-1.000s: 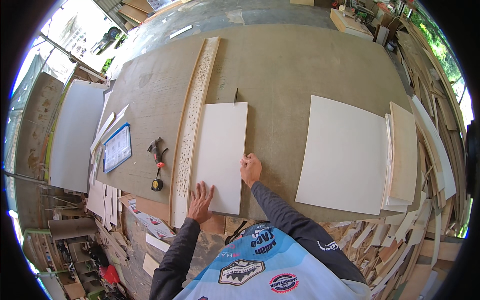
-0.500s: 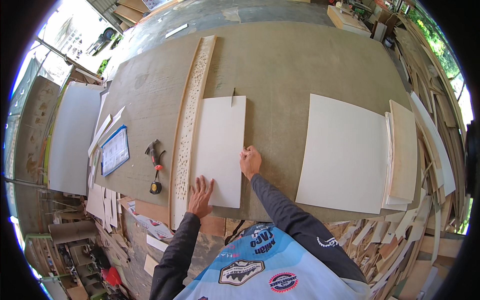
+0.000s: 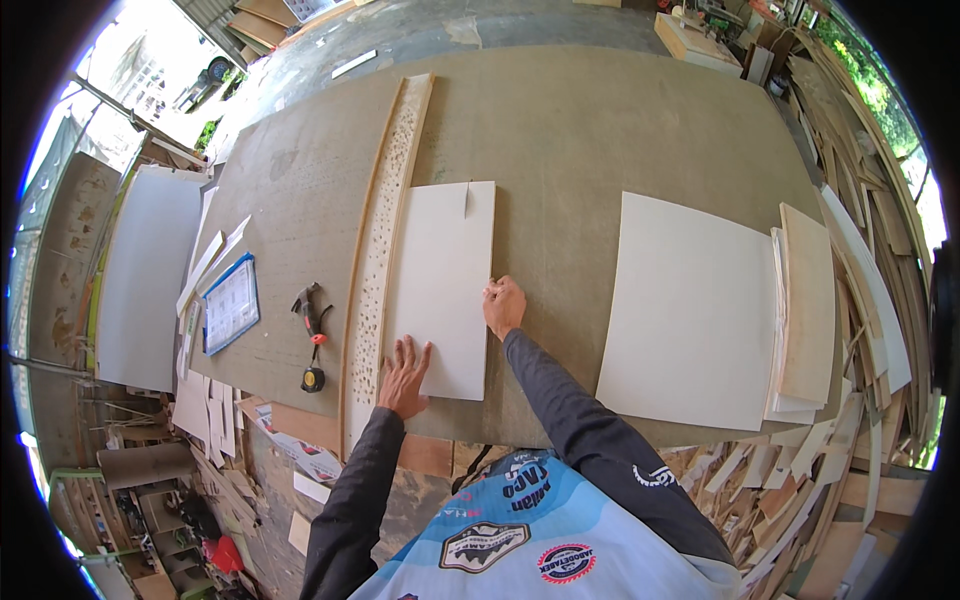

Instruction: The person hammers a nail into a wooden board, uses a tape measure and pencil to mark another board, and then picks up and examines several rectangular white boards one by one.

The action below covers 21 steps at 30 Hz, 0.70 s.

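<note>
A white rectangular panel (image 3: 440, 265) lies flat on the big brown tabletop, its left side along a long wooden strip (image 3: 375, 230) full of small holes. My left hand (image 3: 405, 380) is open, pressing on the panel's near left corner with fingers spread. Against the right edge of the panel, my right hand (image 3: 505, 307) is closed, fingertips curled at that edge; exactly how they grip is hard to see. A thin dark blade-like piece (image 3: 466, 202) stands at the panel's far end, nearly all within its outline.
Left of the strip lie a hammer (image 3: 310, 310), a tape measure (image 3: 313, 379) and a blue-edged document sleeve (image 3: 231, 305). A larger white sheet (image 3: 690, 310) rests at right beside stacked boards (image 3: 805, 300). Scrap wood (image 3: 760, 475) is heaped beyond the near right edge.
The white panel has slid away from me along the strip, both hands moving with it. The dark blade-like piece, which stuck out past the far edge, now lies almost wholly within the panel.
</note>
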Each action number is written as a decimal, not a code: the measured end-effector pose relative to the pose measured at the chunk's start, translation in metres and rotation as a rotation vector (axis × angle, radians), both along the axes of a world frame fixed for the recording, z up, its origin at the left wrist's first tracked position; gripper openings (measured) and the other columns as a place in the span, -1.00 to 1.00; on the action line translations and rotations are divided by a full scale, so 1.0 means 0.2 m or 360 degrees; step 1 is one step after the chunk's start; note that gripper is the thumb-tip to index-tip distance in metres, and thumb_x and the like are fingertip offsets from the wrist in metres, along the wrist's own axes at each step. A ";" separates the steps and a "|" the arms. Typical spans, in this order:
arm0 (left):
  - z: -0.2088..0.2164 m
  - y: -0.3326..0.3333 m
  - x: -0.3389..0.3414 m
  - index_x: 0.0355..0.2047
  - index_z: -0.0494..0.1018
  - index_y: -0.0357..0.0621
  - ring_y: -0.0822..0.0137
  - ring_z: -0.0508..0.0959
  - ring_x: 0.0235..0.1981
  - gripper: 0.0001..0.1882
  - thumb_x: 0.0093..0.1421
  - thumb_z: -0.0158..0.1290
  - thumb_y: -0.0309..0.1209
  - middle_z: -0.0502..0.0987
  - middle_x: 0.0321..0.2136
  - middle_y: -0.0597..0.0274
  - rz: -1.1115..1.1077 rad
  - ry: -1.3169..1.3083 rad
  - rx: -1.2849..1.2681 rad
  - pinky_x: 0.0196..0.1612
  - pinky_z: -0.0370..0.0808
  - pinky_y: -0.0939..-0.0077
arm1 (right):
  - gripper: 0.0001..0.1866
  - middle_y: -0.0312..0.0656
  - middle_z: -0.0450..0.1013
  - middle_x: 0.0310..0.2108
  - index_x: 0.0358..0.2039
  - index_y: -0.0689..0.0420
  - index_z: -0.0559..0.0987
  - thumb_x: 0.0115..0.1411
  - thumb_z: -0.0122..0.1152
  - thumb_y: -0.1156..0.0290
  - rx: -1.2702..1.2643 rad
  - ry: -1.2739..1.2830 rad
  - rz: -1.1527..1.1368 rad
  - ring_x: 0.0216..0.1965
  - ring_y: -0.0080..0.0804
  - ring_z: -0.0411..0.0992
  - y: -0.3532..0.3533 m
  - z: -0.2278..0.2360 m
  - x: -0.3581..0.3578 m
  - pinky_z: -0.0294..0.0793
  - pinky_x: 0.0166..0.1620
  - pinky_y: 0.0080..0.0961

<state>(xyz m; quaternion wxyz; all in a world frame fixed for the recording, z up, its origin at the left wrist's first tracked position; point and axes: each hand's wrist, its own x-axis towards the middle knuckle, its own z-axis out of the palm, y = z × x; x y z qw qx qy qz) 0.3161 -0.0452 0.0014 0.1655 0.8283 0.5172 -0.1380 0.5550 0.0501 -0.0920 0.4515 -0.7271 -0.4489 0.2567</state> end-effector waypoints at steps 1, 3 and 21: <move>0.00 0.01 0.00 0.51 -0.19 0.04 -0.38 -0.20 0.47 0.25 -0.16 0.28 -0.43 -0.22 0.45 -0.40 0.0003 0.0006 -0.0004 0.36 0.03 -0.44 | -0.81 -0.03 0.50 -0.38 -0.53 0.24 0.54 0.14 0.28 0.41 -0.0004 -0.0002 -0.0006 -0.32 0.04 0.52 0.02 0.00 0.00 0.47 -0.25 -0.10; -0.03 0.03 -0.02 0.51 -0.20 0.04 -0.37 -0.20 0.47 0.26 -0.17 0.29 -0.42 -0.23 0.46 -0.39 0.0004 0.0017 0.0026 0.36 0.02 -0.44 | -0.81 -0.01 0.50 -0.41 -0.52 0.25 0.54 0.15 0.29 0.42 0.0022 -0.0044 -0.0006 -0.35 0.04 0.52 0.05 0.00 -0.01 0.48 -0.26 -0.12; 0.00 0.11 0.02 0.51 -0.16 0.05 -0.33 -0.11 0.47 0.28 -0.17 0.37 -0.40 -0.20 0.45 -0.39 0.0051 0.0041 0.0039 0.37 0.08 -0.35 | -0.06 0.03 0.13 0.41 0.41 0.27 0.16 0.14 0.31 0.07 -0.0029 -0.0695 0.1106 0.42 0.01 0.01 -0.85 0.24 0.02 -0.06 0.41 0.01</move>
